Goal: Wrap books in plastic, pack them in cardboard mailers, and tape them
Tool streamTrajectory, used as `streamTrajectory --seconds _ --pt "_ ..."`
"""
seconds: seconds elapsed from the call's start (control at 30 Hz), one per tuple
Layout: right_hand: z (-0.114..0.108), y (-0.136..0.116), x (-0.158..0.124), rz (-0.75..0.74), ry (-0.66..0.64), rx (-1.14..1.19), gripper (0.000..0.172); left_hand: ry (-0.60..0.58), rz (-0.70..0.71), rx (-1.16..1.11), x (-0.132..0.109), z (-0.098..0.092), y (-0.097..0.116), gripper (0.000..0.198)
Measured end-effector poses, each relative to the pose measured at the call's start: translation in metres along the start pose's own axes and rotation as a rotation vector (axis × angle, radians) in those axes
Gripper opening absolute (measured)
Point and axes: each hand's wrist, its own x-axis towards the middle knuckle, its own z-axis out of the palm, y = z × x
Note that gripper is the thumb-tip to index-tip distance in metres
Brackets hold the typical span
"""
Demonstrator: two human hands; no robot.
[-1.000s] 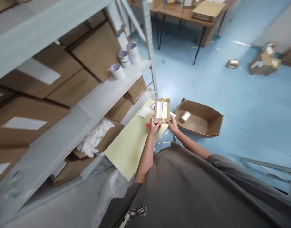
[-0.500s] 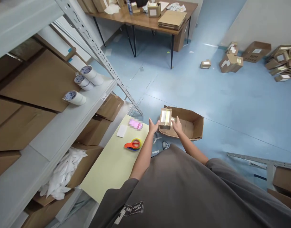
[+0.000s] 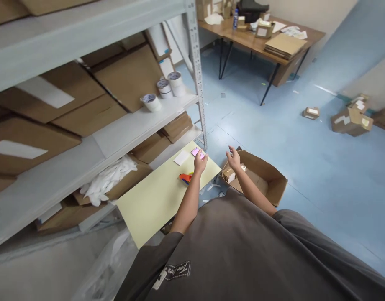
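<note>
Cardboard carton holds boxes — right hand loosely spread nearby.

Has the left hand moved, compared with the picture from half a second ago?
Yes. Against the yellow tabletop, the left hand has moved inward from beyond its edge, now overlapping the pink phone in view.

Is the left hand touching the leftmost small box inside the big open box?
Apart. The head view shows a stretch of yellow tabletop between the left hand and the small box inside the big open box.
</note>
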Motion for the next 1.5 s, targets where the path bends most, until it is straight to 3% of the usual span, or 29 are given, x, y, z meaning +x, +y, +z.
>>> streamTrajectory --seconds 0.17,0.4,0.53,0.63,0.7,0.8,0.97,1.1,1.23,1.3,1.4,1.5 --pt "0.086 -0.048 -0.022 -0.135 -0.204 -0.041 0.06 0.082 0.016 -0.085 -0.031 -0.087 -0.02 0.058" --pt "0.204 -0.111 -0.088 -0.337 -0.394 -0.082 0.055 0.239 -0.003 -0.109 -0.077 -0.222 -0.065 0.06" --pt "0.242 -0.132 -0.119 -0.422 -0.449 -0.133 0.053 0.299 -0.013 -0.103 -0.101 -0.276 -0.092 0.062" --pt "0.253 -0.135 -0.133 -0.433 -0.463 -0.181 0.053 0.299 -0.031 -0.087 -0.114 -0.296 -0.107 0.063" --pt "0.255 -0.13 -0.138 -0.422 -0.468 -0.212 0.054 0.281 -0.047 -0.065 -0.118 -0.299 -0.114 0.066" --pt "0.249 -0.112 -0.142 -0.387 -0.478 -0.269 0.056 0.258 -0.054 -0.02 -0.12 -0.288 -0.123 0.071" --pt "0.234 -0.065 -0.136 -0.304 -0.5 -0.359 0.058 0.196 -0.086 -0.026 -0.12 -0.238 -0.136 0.068" --pt "0.229 -0.02 -0.132 -0.215 -0.557 -0.456 0.052 0.214 -0.163 -0.018 -0.124 -0.191 -0.154 0.067" --pt "0.241 0.022 -0.138 -0.096 -0.673 -0.583 0.034 0.255 -0.24 0.001 -0.141 -0.154 -0.177 0.069" --pt "0.25 0.037 -0.145 -0.059 -0.712 -0.628 0.036 0.248 -0.276 0.008 -0.154 -0.141 -0.186 0.07" --pt "0.264 0.05 -0.155 -0.08 -0.715 -0.678 0.046 0.237 -0.327 0.007 -0.176 -0.129 -0.196 0.069" --pt "0.273 0.05 -0.155 -0.027 -0.675 -0.722 0.04 0.239 -0.386 -0.01 -0.192 -0.128 -0.196 0.068"
